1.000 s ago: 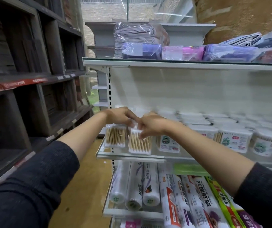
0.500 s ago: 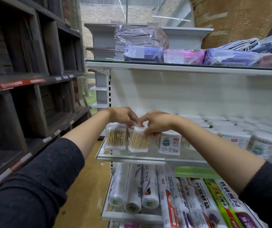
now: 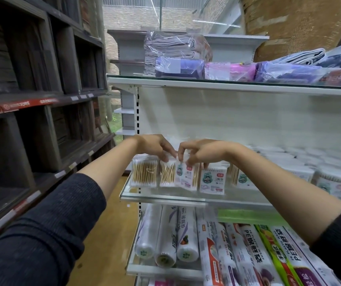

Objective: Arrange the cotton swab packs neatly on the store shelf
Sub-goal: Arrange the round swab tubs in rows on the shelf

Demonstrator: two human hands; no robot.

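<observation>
From the head camera, both hands reach out to the front row of cotton swab packs on the glass shelf [image 3: 165, 198]: the left hand [image 3: 153, 146] has its fingers curled down onto the top of the second pack [image 3: 167, 174], and the right hand [image 3: 201, 151] pinches the top edge of the tilted labelled pack [image 3: 187, 176] just beside it. A clear pack [image 3: 144, 172] of wooden swabs stands below and left of the left hand, another labelled pack [image 3: 213, 180] stands under the right hand, and rolls of plastic wrap [image 3: 186, 234] lie on the lower shelf beneath both.
</observation>
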